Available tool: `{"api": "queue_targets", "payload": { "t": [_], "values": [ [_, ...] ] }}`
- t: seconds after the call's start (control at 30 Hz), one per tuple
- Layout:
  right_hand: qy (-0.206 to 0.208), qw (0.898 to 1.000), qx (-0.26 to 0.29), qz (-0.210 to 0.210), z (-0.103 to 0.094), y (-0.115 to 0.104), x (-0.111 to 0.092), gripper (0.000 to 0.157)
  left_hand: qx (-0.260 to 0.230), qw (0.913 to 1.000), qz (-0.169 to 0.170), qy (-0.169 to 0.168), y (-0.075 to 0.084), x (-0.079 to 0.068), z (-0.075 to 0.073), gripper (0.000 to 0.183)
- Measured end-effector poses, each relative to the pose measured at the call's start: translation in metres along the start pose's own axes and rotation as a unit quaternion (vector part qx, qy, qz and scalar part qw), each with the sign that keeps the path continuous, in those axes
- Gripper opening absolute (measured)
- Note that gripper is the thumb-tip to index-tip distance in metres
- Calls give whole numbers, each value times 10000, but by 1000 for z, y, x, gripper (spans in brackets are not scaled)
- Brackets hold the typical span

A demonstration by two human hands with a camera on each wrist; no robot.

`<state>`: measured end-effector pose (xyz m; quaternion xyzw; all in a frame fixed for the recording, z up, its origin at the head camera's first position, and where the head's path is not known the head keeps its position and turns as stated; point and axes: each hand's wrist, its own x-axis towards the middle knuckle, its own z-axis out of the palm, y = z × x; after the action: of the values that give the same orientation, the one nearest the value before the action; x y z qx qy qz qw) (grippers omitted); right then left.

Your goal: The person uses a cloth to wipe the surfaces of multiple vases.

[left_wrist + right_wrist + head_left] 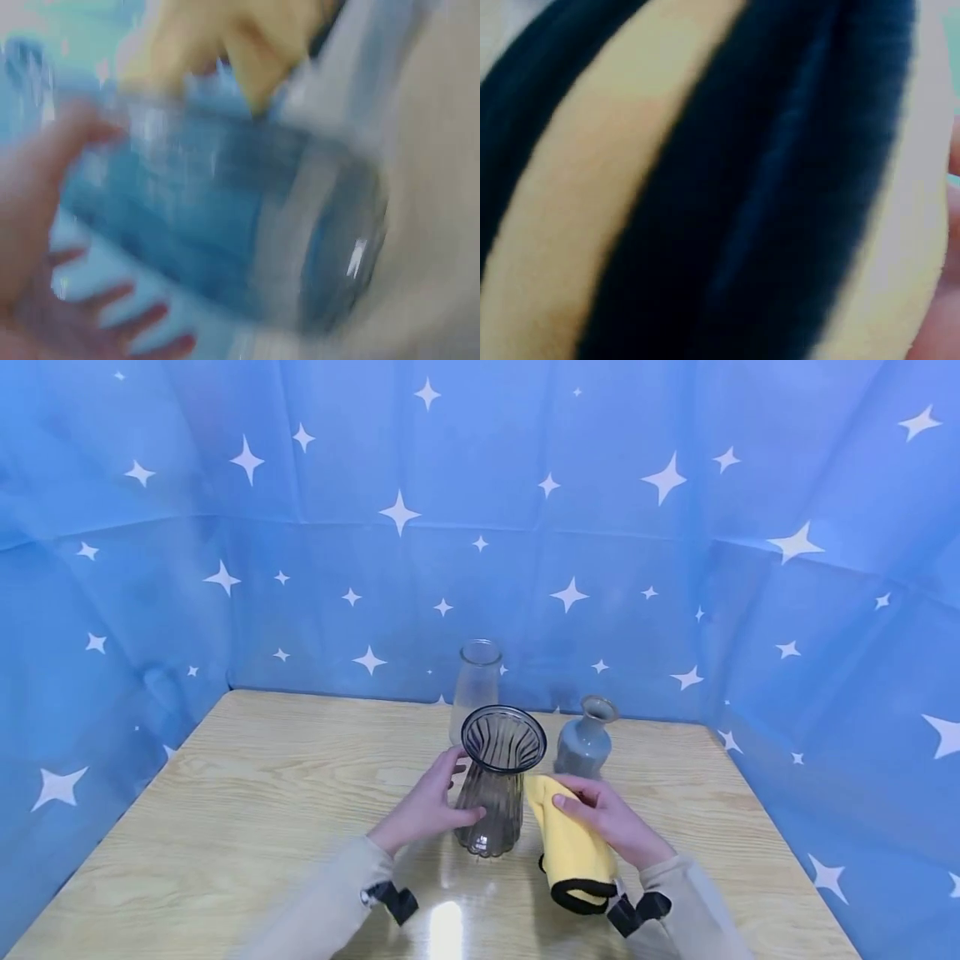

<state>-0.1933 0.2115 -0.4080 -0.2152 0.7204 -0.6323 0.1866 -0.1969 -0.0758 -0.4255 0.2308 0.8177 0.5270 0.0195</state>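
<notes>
A grey-tinted ribbed glass vase [491, 810] with a flared rim is upright near the table's middle. At its left side is my left hand [431, 802], the thumb in front and the fingers spread apart behind. The left wrist view is blurred; the glass vase [225, 202] lies between the thumb and the loose fingers of the left hand [45, 247]. My right hand [611, 818] pinches a yellow cloth [573, 847] with black edging, which hangs folded just right of the vase. In the right wrist view the cloth [592, 180] covers nearly everything.
Behind the ribbed vase stands a tall clear glass vase [474, 689]. A small blue-grey bottle vase [585, 739] with a narrow neck stands behind the right hand. The wooden table [300, 768] ends at a blue star-patterned curtain [480, 510] at the back and sides.
</notes>
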Motion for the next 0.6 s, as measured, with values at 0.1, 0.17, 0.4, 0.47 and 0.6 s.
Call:
{"api": "queue_targets", "payload": {
  "t": [0.1, 0.17, 0.4, 0.47, 0.6],
  "values": [
    [176, 9993, -289, 134, 3, 9, 2, 49, 121, 9977, -17, 662, 10, -8, 16, 96],
    [309, 9987, -329, 246, 5, 15, 3, 49, 203, 9950, -18, 981, 14, -9, 26, 96],
    [1036, 9876, -1056, 521, 14, 30, 10, 46, 603, 9884, 335, 1351, 10, -6, 34, 89],
    [1290, 9789, -1508, 495, 18, 33, 15, 40, 590, 9900, 430, 1204, 8, -3, 31, 85],
    [1286, 9674, -2117, 527, 24, 40, 28, 31, 326, 9951, 487, 792, 5, 6, 22, 82]
  ]
}}
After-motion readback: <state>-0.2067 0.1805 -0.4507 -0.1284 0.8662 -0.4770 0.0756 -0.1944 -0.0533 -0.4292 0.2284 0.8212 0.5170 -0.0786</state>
